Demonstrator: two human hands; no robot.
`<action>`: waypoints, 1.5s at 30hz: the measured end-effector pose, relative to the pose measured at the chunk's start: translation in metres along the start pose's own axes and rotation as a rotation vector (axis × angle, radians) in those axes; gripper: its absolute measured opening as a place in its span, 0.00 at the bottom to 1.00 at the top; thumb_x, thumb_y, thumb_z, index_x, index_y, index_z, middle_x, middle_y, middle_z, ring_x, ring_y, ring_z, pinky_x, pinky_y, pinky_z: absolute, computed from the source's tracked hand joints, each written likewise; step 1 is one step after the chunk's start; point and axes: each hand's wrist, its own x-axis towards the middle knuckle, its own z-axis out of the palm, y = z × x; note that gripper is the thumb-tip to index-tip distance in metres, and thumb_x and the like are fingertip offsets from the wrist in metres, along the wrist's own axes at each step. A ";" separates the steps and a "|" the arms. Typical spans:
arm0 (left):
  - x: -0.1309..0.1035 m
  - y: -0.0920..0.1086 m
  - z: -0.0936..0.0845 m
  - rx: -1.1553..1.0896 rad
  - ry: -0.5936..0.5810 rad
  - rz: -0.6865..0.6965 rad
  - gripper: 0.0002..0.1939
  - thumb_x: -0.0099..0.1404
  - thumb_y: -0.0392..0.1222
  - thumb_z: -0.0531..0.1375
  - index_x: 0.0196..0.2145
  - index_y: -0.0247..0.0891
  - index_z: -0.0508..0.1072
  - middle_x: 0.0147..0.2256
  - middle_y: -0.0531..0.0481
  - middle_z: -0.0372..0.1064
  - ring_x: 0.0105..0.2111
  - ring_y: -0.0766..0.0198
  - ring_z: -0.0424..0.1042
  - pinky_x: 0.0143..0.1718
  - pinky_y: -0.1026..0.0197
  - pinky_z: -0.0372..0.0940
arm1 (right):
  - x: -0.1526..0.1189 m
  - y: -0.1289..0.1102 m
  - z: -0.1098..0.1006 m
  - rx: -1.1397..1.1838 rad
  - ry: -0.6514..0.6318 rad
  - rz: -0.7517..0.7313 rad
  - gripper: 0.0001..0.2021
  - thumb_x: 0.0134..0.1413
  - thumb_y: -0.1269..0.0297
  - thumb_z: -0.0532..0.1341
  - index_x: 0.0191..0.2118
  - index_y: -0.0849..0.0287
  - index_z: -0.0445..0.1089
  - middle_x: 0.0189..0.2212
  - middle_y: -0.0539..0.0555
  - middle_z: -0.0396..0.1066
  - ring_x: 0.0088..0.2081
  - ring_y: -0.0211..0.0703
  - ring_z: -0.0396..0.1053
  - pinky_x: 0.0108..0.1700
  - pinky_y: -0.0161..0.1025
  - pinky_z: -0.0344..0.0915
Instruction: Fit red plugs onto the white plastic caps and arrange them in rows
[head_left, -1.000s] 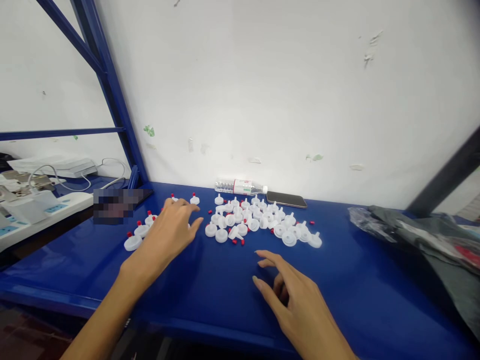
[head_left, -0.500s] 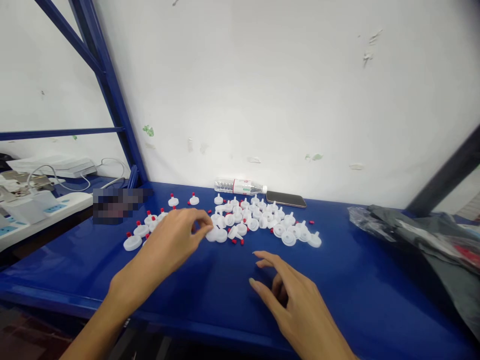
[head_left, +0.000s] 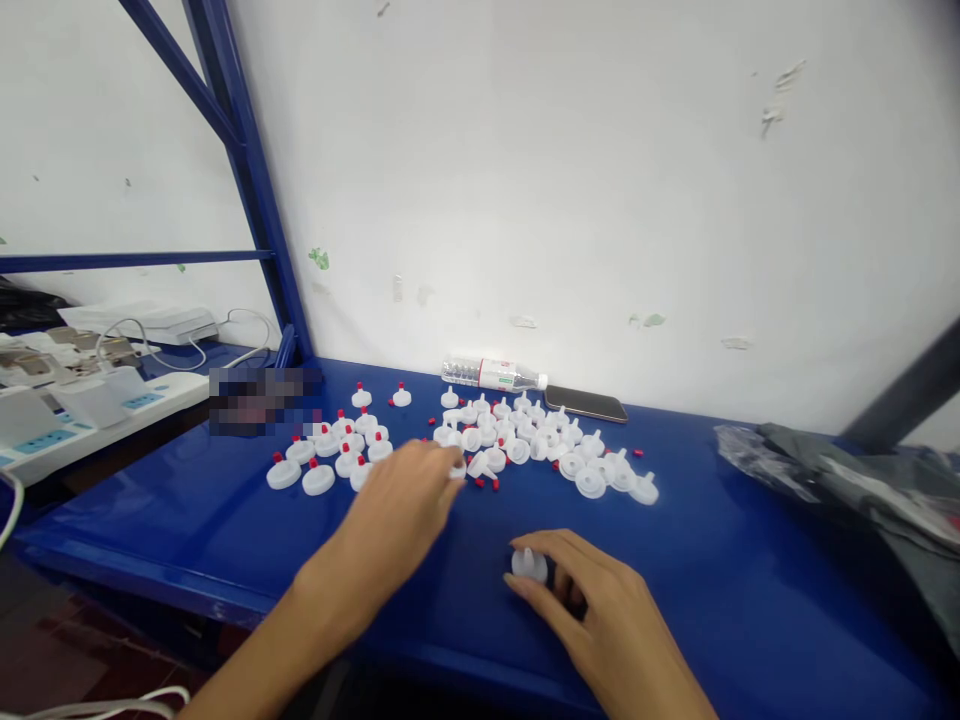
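Observation:
Between the thumb and fingers of my right hand (head_left: 600, 610) is a white nozzle cap (head_left: 529, 566) with no red tip, nozzle upward, low over the front of the blue table. My left hand (head_left: 401, 505) has its fingers pinched at the left edge of the pile of white nozzle caps (head_left: 517, 437); a bit of white shows at its fingertips, where a white cap seems gripped. Small red tips (head_left: 495, 485) lie among the pile. On the left stand several white caps with red tips (head_left: 319, 478), partly behind my left hand.
A clear bottle (head_left: 487, 374) and a dark phone (head_left: 585, 403) lie behind the pile by the wall. Plastic bags (head_left: 765, 460) rest at the right. A white power strip (head_left: 97, 425) with plugs and cables is at the far left, beyond a blue post (head_left: 262, 200).
A white cap now sits in my right hand, which had nothing in it before. My left hand has shifted slightly right and nearer. The camera view has turned a little left.

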 end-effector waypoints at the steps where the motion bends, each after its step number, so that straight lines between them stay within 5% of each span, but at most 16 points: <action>1: 0.002 -0.010 -0.004 0.105 -0.012 -0.038 0.10 0.70 0.38 0.58 0.46 0.39 0.78 0.44 0.41 0.78 0.46 0.48 0.75 0.44 0.53 0.64 | 0.000 0.000 0.000 0.000 -0.001 0.009 0.08 0.64 0.62 0.65 0.48 0.48 0.76 0.36 0.48 0.78 0.27 0.39 0.72 0.33 0.34 0.68; 7: -0.002 -0.047 -0.027 0.246 -0.189 -0.193 0.08 0.65 0.39 0.62 0.42 0.41 0.78 0.39 0.42 0.78 0.40 0.48 0.76 0.36 0.55 0.61 | -0.002 0.000 0.000 -0.002 -0.024 0.019 0.09 0.65 0.60 0.63 0.49 0.47 0.76 0.41 0.48 0.78 0.28 0.39 0.73 0.34 0.35 0.69; 11: -0.012 -0.050 -0.022 0.111 -0.234 -0.192 0.09 0.60 0.42 0.66 0.40 0.44 0.79 0.37 0.46 0.77 0.38 0.51 0.75 0.34 0.57 0.60 | -0.002 0.002 -0.001 -0.001 -0.034 0.023 0.09 0.65 0.60 0.63 0.50 0.46 0.75 0.40 0.48 0.78 0.28 0.39 0.72 0.34 0.35 0.69; 14: -0.014 -0.048 -0.015 0.051 -0.260 -0.155 0.06 0.60 0.36 0.62 0.35 0.43 0.77 0.36 0.48 0.76 0.38 0.54 0.74 0.32 0.59 0.58 | -0.001 0.002 -0.001 0.005 -0.038 0.034 0.10 0.66 0.60 0.63 0.50 0.45 0.75 0.40 0.47 0.78 0.29 0.39 0.72 0.35 0.35 0.69; 22: -0.011 -0.022 -0.010 0.116 -0.238 -0.053 0.08 0.63 0.32 0.54 0.30 0.41 0.70 0.34 0.46 0.74 0.33 0.56 0.71 0.30 0.58 0.55 | -0.002 -0.001 -0.002 0.022 -0.056 0.028 0.09 0.66 0.62 0.63 0.50 0.46 0.75 0.44 0.48 0.76 0.29 0.38 0.71 0.36 0.36 0.69; 30: -0.007 0.003 0.010 0.096 -0.152 0.028 0.07 0.66 0.34 0.50 0.36 0.40 0.68 0.34 0.43 0.73 0.34 0.52 0.72 0.33 0.55 0.56 | -0.001 0.000 -0.002 0.010 -0.059 0.014 0.10 0.66 0.63 0.63 0.50 0.46 0.75 0.45 0.48 0.76 0.30 0.38 0.72 0.37 0.36 0.69; 35: -0.007 0.026 0.006 -0.255 -0.029 0.131 0.08 0.69 0.36 0.51 0.39 0.40 0.70 0.27 0.52 0.70 0.29 0.60 0.69 0.32 0.58 0.59 | 0.000 -0.001 -0.002 0.007 -0.060 0.004 0.10 0.65 0.64 0.64 0.50 0.48 0.76 0.45 0.49 0.77 0.30 0.39 0.73 0.37 0.36 0.69; 40: -0.013 0.049 0.004 -0.680 -0.129 0.222 0.07 0.64 0.35 0.57 0.34 0.41 0.76 0.30 0.56 0.75 0.29 0.69 0.71 0.32 0.67 0.64 | 0.000 0.004 0.000 -0.008 -0.040 0.002 0.10 0.64 0.68 0.63 0.49 0.53 0.76 0.36 0.51 0.78 0.31 0.43 0.74 0.35 0.37 0.69; 45: -0.015 0.053 0.014 -0.748 -0.172 0.242 0.12 0.59 0.31 0.57 0.33 0.40 0.80 0.31 0.55 0.78 0.29 0.68 0.74 0.34 0.66 0.66 | -0.003 0.014 0.004 0.013 -0.035 0.087 0.31 0.60 0.70 0.61 0.68 0.54 0.61 0.35 0.50 0.79 0.32 0.45 0.76 0.37 0.39 0.71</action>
